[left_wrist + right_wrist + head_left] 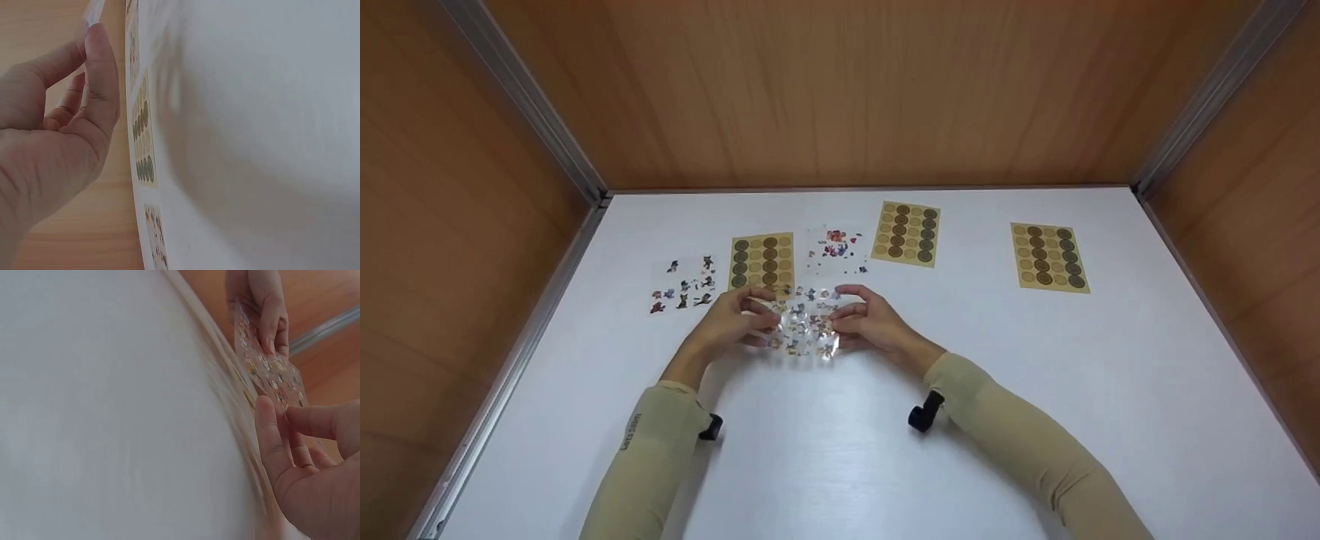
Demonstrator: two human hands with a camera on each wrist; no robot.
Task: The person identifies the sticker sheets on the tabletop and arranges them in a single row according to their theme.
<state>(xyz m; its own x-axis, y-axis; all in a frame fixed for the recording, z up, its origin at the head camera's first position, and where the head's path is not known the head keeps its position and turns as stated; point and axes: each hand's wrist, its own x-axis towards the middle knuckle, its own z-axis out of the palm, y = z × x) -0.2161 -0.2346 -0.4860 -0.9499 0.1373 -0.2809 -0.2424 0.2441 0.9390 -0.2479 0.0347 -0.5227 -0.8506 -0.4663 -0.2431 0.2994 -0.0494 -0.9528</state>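
Note:
Both hands hold a clear sticker sheet (804, 322) printed with small cartoon figures, raised above the white table. My left hand (739, 319) pinches its left edge between thumb and fingers. On the opposite edge, my right hand (874, 322) pinches it the same way. The right wrist view shows the sheet (275, 377) slightly bent between the two hands, glossy and see-through. From the left wrist, only a sliver of the sheet (93, 12) shows beyond the left hand (73, 107). Just behind the left hand lies a tan sheet of round stickers (763, 259).
On the table (825, 465), a clear sticker sheet (684, 285) lies to the left and another clear sheet (836, 249) at the back middle. Two more tan sheets lie farther right, one at the back (906, 234) and one near the right side (1049, 257). Wooden panels (870, 90) enclose the table.

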